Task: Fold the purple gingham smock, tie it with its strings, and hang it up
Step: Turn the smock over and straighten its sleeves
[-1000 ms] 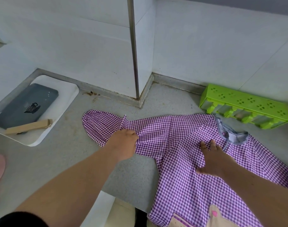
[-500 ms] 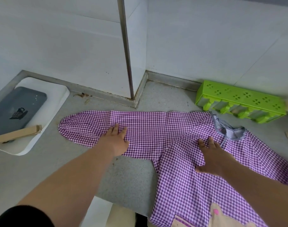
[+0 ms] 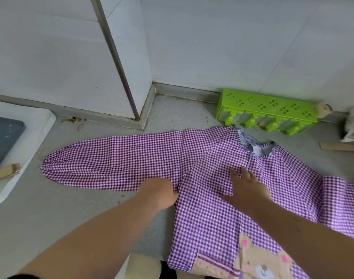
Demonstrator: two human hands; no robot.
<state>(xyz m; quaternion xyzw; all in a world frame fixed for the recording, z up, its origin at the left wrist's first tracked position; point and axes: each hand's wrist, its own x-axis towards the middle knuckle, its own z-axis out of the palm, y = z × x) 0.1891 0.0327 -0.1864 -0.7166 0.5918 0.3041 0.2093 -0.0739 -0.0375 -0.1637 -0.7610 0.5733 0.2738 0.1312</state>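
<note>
The purple gingham smock point(image 3: 212, 178) is lying spread across the grey tabletop, one sleeve reaching toward its left edge. The left hand point(image 3: 160, 192) is pinching cloth at the underarm with curled fingers; the right hand point(image 3: 246, 188) is pressing flat. Folding is beginning (sleeve inward next, likely). The white tray point(image 3: 31, 137) is holding a dark slab.

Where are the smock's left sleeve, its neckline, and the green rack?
left sleeve point(image 3: 111, 164), head view, middle of the sleeve spread flat on the counter.
neckline point(image 3: 258, 149), head view, pale inner lining just inside the striped collar.
green rack point(image 3: 266, 104), head view, its perforated top face.
</note>
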